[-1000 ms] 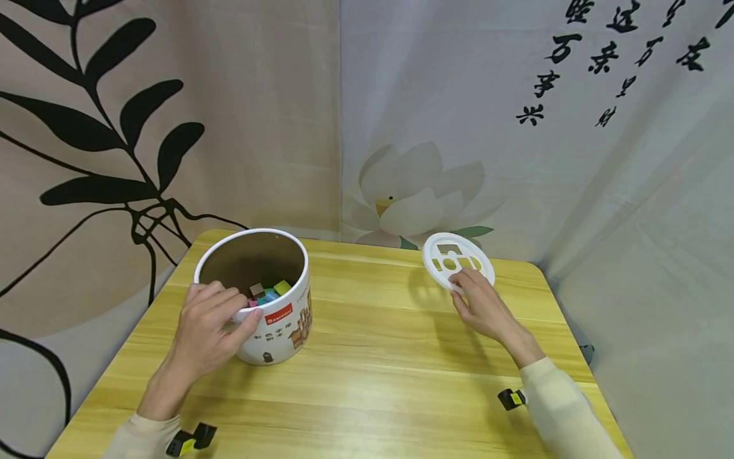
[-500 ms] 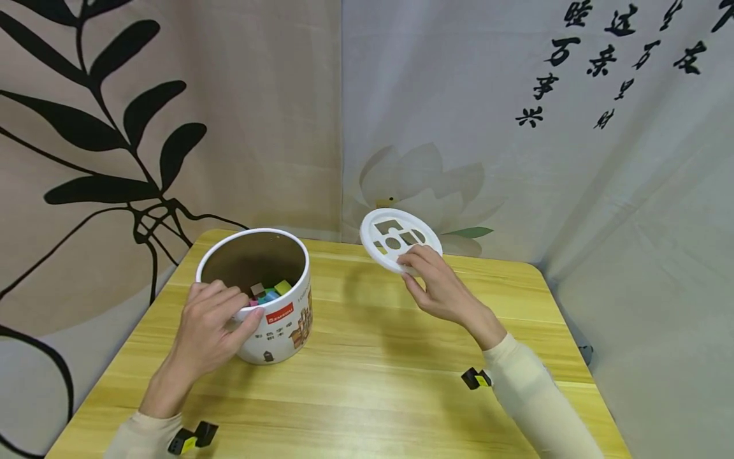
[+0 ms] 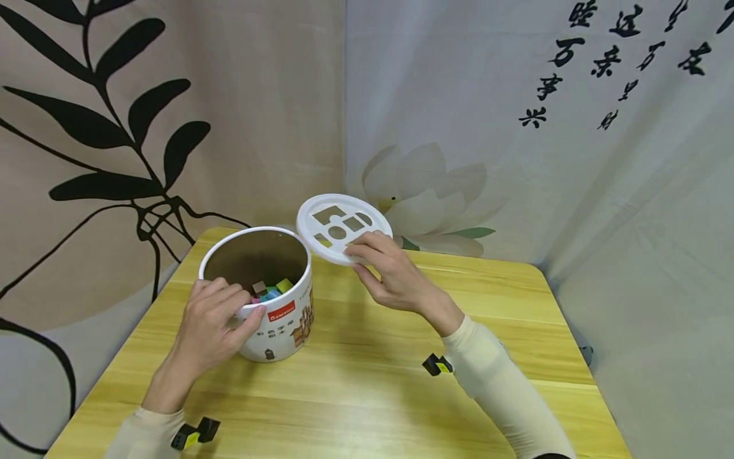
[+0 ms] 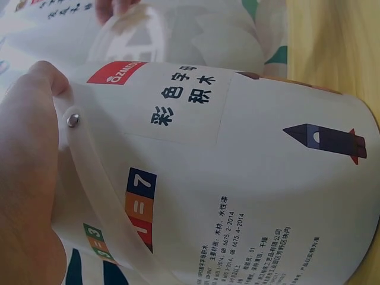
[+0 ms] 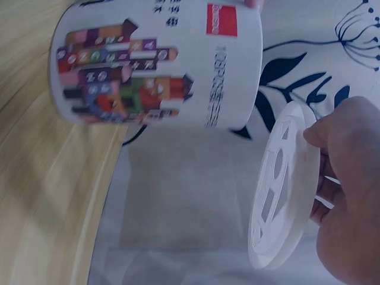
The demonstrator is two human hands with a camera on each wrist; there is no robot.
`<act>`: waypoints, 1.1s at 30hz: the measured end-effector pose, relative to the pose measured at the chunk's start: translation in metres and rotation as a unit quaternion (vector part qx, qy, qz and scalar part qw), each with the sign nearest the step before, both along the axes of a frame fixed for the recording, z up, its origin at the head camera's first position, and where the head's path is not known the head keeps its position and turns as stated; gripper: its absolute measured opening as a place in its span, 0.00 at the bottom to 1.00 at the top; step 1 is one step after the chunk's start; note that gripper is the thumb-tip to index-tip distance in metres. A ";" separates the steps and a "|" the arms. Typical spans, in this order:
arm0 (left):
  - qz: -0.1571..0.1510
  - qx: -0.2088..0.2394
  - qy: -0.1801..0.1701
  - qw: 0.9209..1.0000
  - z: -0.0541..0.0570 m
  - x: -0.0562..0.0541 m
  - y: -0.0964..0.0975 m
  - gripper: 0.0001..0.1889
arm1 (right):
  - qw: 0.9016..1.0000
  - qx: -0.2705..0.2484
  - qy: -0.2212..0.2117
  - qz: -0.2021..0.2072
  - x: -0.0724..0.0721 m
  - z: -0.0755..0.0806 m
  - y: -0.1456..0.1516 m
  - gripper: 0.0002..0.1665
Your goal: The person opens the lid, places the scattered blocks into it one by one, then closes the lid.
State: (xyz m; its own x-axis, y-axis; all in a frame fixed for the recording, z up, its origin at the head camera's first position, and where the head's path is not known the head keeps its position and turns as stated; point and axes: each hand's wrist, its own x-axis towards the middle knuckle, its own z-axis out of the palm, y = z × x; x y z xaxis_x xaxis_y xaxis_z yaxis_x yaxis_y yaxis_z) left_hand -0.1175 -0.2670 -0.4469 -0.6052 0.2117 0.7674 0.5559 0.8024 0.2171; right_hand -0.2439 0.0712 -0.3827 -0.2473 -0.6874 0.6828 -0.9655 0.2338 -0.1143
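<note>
A white printed bucket (image 3: 282, 341) stands upright on the table, its top uncovered. Coloured blocks (image 3: 272, 292) lie inside near the bottom; part of the pile is hidden by the front wall. My left hand (image 3: 211, 325) grips the near rim, fingers over the edge and thumb outside. In my right hand (image 3: 395, 274) I pinch a round white lid (image 3: 338, 224) by its edge. Cut-out shapes pierce the lid, which is tilted and held in the air beside the bucket's right rim. The right wrist view shows the thumb on one face of the lid (image 5: 282, 184).
The wooden table (image 3: 355, 395) spreads in front of and to the right of the bucket. Printed curtains (image 3: 275, 115) hang behind the table's back edge. A strap handle (image 4: 95, 178) is riveted to the bucket's side in the left wrist view.
My right hand has carried the lid leftward and slightly up, from over the table's right side to beside the bucket. The left hand keeps its grip on the rim.
</note>
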 end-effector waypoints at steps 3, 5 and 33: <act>-0.007 0.004 0.022 1.000 0.000 -0.002 0.001 0.25 | 1.000 0.005 0.004 0.017 0.002 0.004 -0.015 0.12; -0.010 0.008 0.031 0.999 -0.001 -0.002 0.001 0.26 | 1.000 0.012 0.006 0.028 0.003 0.006 -0.024 0.12; -0.013 0.116 0.030 0.993 0.040 0.000 -0.026 0.27 | 0.991 0.077 0.055 0.099 0.016 -0.002 -0.080 0.14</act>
State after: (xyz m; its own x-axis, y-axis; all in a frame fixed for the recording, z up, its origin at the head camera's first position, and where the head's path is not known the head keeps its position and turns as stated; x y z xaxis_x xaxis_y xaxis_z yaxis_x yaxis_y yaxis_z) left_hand -0.1178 -0.2925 -0.4072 -0.5532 0.0391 0.8321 0.5934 0.7196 0.3607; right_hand -0.2275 -0.0084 -0.3850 -0.0279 -0.8128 0.5819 -0.9988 0.0456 0.0159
